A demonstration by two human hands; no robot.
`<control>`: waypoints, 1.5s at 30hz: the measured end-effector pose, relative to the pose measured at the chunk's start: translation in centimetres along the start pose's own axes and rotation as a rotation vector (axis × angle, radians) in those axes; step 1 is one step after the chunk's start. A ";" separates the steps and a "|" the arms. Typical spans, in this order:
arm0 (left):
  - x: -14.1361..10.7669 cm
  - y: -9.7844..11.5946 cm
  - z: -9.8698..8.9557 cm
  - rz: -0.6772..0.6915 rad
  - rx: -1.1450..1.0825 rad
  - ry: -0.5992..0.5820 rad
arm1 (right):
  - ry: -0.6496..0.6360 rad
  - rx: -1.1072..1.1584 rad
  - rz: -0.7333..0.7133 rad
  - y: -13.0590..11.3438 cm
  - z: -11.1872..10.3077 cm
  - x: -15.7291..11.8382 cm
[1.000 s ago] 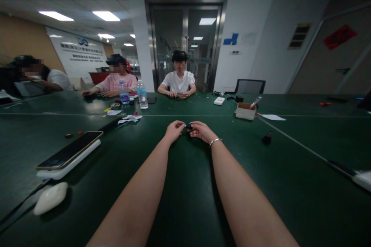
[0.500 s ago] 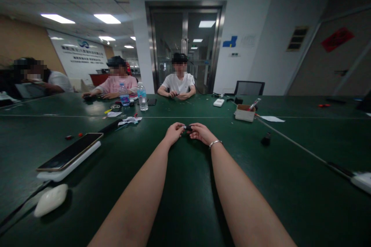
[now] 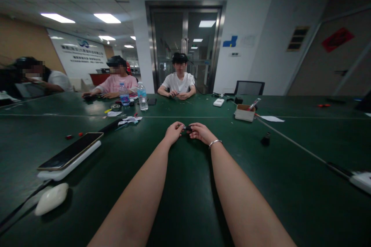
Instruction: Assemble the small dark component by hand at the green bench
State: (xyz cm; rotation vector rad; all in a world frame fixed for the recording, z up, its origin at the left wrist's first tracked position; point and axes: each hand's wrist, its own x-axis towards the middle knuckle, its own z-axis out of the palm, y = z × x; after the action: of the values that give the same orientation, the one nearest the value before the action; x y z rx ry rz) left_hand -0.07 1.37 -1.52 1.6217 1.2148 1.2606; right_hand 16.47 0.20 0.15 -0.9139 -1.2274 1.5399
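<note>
In the head view both my arms reach forward over the dark green table (image 3: pixel 185 200). Between my hands is a small dark piece with a light, metal-looking end (image 3: pixel 188 128); it is too small to name its kind. My left hand (image 3: pixel 174 132) pinches the light end at its fingertips. My right hand (image 3: pixel 202 132), with a silver bangle (image 3: pixel 215 144) at its wrist, pinches the dark end. Both hands are closed, and their fingers partly cover the piece. A small black object (image 3: pixel 266 139) stands on the table to the right of my right hand.
Left of my arms, a phone (image 3: pixel 71 151) lies on a white block, near a whitish mouse-shaped object (image 3: pixel 52 199). Ahead stand water bottles (image 3: pixel 142 96) and a small open box (image 3: pixel 245 114). A cable (image 3: pixel 292 144) crosses the right side. Several people sit beyond.
My hands stay almost in place, still on the small dark piece. The grip at its light end has shifted very slightly.
</note>
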 end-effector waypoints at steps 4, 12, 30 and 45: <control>-0.1 0.1 0.0 -0.006 0.018 0.003 | 0.005 0.001 0.004 0.0 0.0 0.0; -0.5 0.4 0.2 0.013 -0.019 -0.007 | 0.015 -0.012 0.008 -0.2 0.2 -0.2; -0.1 0.3 0.1 -0.057 -0.016 -0.040 | 0.008 -0.008 0.004 -0.1 0.0 -0.1; 0.4 -0.3 0.0 -0.064 -0.003 -0.060 | -0.006 -0.013 0.007 -0.2 0.0 -0.1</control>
State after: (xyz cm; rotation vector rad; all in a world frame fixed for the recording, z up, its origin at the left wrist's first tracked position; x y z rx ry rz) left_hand -0.08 1.83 -1.67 1.5947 1.2180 1.1658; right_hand 16.53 0.17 0.30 -0.9234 -1.2406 1.5429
